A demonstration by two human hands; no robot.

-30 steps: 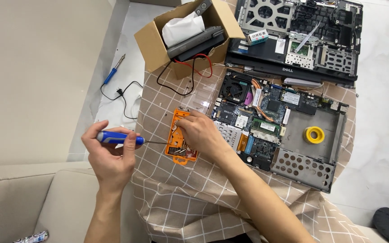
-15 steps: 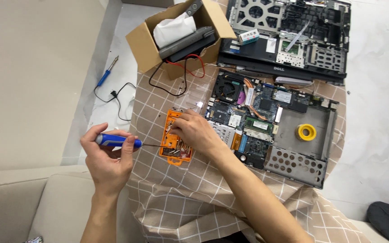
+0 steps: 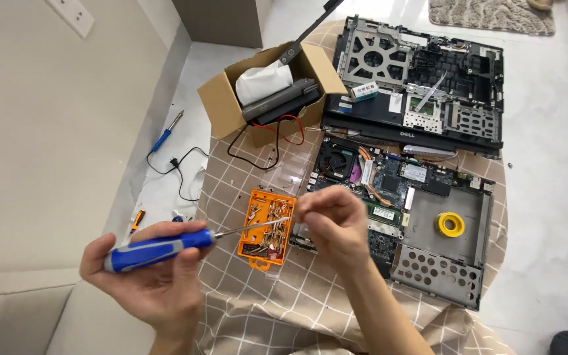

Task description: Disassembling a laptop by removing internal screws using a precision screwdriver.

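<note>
The left hand (image 3: 149, 279) was wrapped round the blue handle of a screwdriver (image 3: 159, 248), fingers curled shut on the grip w/ the thumb across the top. The thin metal shaft ran out to the right, roughly level, w/ its tip over the orange bit case (image 3: 265, 230). The right hand (image 3: 330, 220) met that tip: thumb and forefinger pinched together at the shaft end, other fingers loosely bent. Whether sth tiny (a bit or a screw) sat in the pinch couldn't be made out, too small.

The case lay open on the checked cloth over the tabletop (image 3: 284, 309), full of small brass-coloured bits, just left of the opened laptop base (image 3: 402, 217). A roll of yellow tape (image 3: 450, 225) sat in the base's empty bay. Further back: the laptop's other half (image 3: 422, 85), stripped to its frame, and a cardboard box (image 3: 264, 98) holding a dark battery pack, white padding and red/black wires. On the floor to the left lay a soldering iron (image 3: 165, 135) w/ its cord.

Handling, as a judgement: the driver looked light and stiff, plastic handle prob. grippy enough, best held round the thick blue part as it was. The shaft was slim, so pinch it near the tip only for steadying. Bits in the case prob. slippery and easy to scatter; take them one at a time btwn fingertips. The exposed board in the base looked fragile, so better lifted by the frame edges, not by its components.
</note>
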